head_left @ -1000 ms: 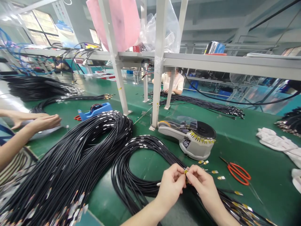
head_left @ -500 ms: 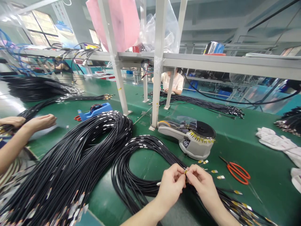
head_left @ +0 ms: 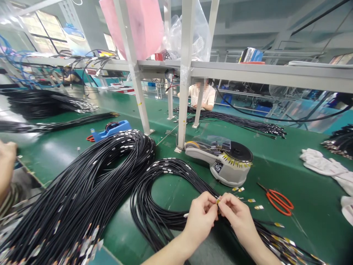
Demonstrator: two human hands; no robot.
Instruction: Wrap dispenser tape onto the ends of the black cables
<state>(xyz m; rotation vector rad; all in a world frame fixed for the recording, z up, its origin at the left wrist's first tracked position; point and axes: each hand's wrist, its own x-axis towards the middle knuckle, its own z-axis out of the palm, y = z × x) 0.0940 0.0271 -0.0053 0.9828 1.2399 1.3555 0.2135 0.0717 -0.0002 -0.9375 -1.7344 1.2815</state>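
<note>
My left hand [head_left: 200, 214] and my right hand [head_left: 237, 212] meet over the bench, both closed in a pinch on one cable end [head_left: 218, 201] with a bit of yellow tape on it. Fingertips hide most of that end. Beneath and behind them curves a looped bundle of black cables [head_left: 142, 191] with white labels along it. Several yellow-taped cable ends [head_left: 258, 207] stick out to the right of my right hand, and more lie below it. Just beyond my hands stands a grey tape dispenser [head_left: 233, 169] with a round black top.
Left of me lies a larger black cable bundle [head_left: 79, 184]. Orange-handled scissors [head_left: 280, 202] and white gloves [head_left: 325, 165] are on the right. Behind stand shelf posts [head_left: 184, 106] and a blue tape holder [head_left: 116, 129]. A co-worker's hand [head_left: 7, 158] shows at the left edge.
My hands keep the same pinch and place. At the left, the co-worker's hands have drawn back toward the frame edge, and the thin cable bundle there now lies straighter and further left.
</note>
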